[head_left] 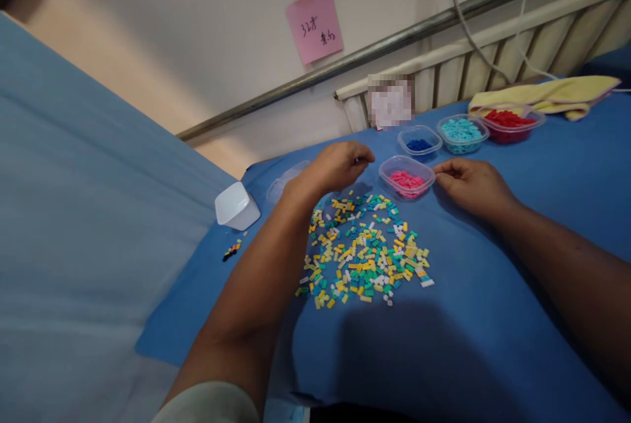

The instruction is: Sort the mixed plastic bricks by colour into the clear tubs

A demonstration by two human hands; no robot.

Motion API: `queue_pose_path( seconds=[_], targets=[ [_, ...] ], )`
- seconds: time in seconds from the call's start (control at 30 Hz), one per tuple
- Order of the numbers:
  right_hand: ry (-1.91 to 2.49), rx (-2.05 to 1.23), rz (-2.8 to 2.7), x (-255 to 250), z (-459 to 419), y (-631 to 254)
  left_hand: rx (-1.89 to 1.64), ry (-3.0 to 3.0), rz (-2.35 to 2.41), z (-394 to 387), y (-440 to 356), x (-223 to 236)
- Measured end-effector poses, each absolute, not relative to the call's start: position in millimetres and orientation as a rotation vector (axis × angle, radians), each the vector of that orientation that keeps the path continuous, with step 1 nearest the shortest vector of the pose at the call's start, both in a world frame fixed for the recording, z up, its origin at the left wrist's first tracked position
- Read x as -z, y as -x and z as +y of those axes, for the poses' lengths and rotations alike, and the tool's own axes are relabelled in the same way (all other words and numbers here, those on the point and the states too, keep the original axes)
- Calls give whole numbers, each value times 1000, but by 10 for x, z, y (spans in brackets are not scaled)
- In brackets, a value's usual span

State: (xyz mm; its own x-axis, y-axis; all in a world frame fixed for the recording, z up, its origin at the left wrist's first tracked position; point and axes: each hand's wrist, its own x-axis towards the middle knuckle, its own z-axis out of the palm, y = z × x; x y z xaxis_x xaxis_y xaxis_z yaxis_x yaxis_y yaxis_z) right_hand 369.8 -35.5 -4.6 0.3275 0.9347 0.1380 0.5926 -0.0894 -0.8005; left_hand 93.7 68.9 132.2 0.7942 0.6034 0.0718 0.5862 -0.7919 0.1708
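Observation:
My left hand [346, 161] hovers above the far edge of a spread of small bricks [369, 255], its fingers curled together. What it pinches, if anything, is hidden. The bricks are yellow, green, teal and white. To the right of that hand stands a clear plastic tub [400, 163] with pink bricks [408, 180] in it. My right hand [470, 185] is closed at the tub's right rim, thumb and fingertips gripping the edge. Just behind are a tub of dark blue bricks [419, 146] and a tub of light blue bricks [462, 131].
A tub of red bricks [509, 119] stands at the far right, by a folded yellow cloth [552, 98]. At left are a tilted white container [236, 206], a few dark and orange bricks [231, 251] and a clear lid-like piece [277, 188]. A metal rail [305, 81] runs behind.

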Motion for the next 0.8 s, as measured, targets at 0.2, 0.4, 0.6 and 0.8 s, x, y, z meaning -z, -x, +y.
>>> queue_pose_path(
  seconds=[0.2,0.4,0.6,0.8],
  targets=[
    [1821,-532,-1374,104,-357,-3729,-49,-2585,1462,722,139,-1349],
    [1816,-561,-1343,174,-342,-3758,241,-2550,1494,622,607,-1007],
    [1835,-556,-1340,168,-348,-3766,349,-2614,1459,618,603,-820],
    [1834,-557,-1322,88,-384,-3719,354,-2603,1542,640,556,-835]
  ],
)
